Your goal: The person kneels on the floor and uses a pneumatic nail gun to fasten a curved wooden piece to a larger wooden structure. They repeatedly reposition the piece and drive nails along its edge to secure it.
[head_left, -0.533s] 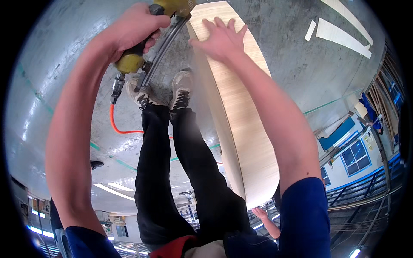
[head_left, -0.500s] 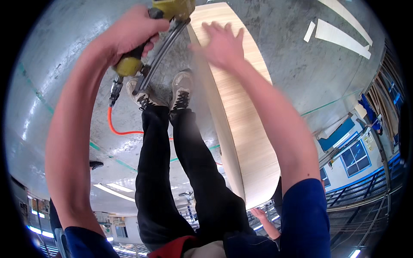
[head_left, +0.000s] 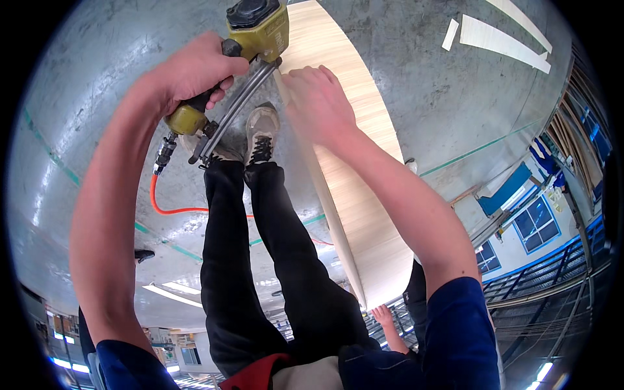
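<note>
My left hand (head_left: 201, 73) is closed around the black grip of a yellow-green nail gun (head_left: 270, 36). A metal fitting joins an orange air hose (head_left: 160, 207) to the handle's end. The gun's nose is at the left edge of a long, curved, pale wood-grain panel (head_left: 361, 130); whether it touches cannot be told. My right hand (head_left: 318, 103) rests over that same edge, just below the nose, fingers bent and close together. Its thumb side is blurred and partly hidden. The panel has a narrow side strip along its left edge.
Pale offcut strips (head_left: 500, 42) lie on the grey floor (head_left: 442, 97) at the far right. My shoes (head_left: 262, 133) stand left of the panel. Another person's hand (head_left: 383, 315) is near the panel's close end. The hose runs behind my legs.
My right hand has moved left to the panel's edge, and its spread fingers have drawn together. The nail gun is slightly lower in view, and the panel appears shifted left.
</note>
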A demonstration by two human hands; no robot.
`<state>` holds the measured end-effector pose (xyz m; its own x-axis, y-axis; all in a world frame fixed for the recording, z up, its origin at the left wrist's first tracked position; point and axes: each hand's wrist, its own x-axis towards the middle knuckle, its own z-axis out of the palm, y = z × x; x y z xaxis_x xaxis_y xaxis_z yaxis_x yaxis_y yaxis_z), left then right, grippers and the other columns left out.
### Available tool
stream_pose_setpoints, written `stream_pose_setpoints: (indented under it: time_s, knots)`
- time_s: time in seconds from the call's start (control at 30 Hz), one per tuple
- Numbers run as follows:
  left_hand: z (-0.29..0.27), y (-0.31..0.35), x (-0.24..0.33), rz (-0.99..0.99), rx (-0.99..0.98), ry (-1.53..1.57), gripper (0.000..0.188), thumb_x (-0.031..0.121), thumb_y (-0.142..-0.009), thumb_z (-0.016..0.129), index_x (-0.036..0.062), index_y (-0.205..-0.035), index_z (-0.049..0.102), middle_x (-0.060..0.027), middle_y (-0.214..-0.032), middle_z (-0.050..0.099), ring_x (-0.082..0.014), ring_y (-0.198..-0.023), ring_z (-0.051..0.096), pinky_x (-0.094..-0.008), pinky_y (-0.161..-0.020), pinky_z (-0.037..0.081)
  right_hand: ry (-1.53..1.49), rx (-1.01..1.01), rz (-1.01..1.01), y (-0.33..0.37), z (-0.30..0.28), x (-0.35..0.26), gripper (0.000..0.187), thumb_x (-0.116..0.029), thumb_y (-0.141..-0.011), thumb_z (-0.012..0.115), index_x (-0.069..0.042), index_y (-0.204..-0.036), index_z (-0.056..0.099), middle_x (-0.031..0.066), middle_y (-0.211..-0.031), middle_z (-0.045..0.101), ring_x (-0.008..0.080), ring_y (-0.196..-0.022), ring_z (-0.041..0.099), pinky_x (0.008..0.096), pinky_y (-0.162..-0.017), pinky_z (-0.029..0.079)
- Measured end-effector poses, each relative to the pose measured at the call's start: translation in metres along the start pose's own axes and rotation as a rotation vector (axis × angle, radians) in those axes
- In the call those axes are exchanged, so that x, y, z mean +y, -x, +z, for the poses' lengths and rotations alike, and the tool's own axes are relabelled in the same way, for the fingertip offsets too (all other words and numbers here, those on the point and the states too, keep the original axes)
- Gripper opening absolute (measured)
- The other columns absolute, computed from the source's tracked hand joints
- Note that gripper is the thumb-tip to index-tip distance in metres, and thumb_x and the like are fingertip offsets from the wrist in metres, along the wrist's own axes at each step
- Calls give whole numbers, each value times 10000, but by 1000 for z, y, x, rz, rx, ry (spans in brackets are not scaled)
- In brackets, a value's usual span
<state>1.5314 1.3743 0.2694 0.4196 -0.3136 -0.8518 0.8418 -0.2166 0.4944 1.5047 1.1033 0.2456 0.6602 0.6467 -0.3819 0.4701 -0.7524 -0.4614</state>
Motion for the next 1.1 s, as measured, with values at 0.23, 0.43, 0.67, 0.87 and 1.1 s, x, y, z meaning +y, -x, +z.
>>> stream_pose_setpoints:
  time_s: [0.23, 0.43, 0.67, 0.87, 1.1]
  knots:
    - [3, 1, -1, -21, 14, 11, 219, 203, -895, 680, 1, -886, 596, -6, -642, 546, -116, -476, 515, -304, -459, 415, -40, -53, 47, -2, -5, -3, 408, -136, -880, 647, -33, -1271, 692, 111, -1262, 679, 265, -1275, 589, 475, -1242, 340]
    - [5, 2, -2, -1, -6, -7, 205, 199, -901, 670, 10, -868, 598, -7, -641, 547, -113, -475, 522, -301, -456, 417, -26, -41, 44, -1, -5, -4, 403, -143, -880, 643, -34, -1265, 692, 110, -1267, 678, 266, -1282, 586, 478, -1242, 339]
    - [14, 8, 8, 9, 22, -23, 226, 187, -885, 671, 3, -792, 579, -24, -631, 556, -124, -483, 537, -312, -463, 446, -19, -22, 22, -1, -4, -3, 391, -148, -873, 655, -36, -1245, 692, 113, -1263, 680, 275, -1284, 587, 481, -1234, 345]
    - [17, 10, 12, 4, 30, -52, 219, 188, -889, 673, 12, -804, 575, -18, -629, 550, -125, -483, 540, -313, -464, 442, -15, -33, 25, -2, -5, -3, 387, -159, -874, 663, -39, -1241, 694, 114, -1260, 683, 278, -1282, 590, 479, -1229, 350]
    - [16, 7, 8, -8, -23, -32, 234, 185, -896, 673, 26, -765, 563, -13, -641, 548, -116, -488, 529, -305, -463, 429, 10, -42, 24, -1, -2, -2, 394, -183, -876, 669, -38, -1241, 696, 116, -1269, 684, 275, -1292, 587, 474, -1236, 344]
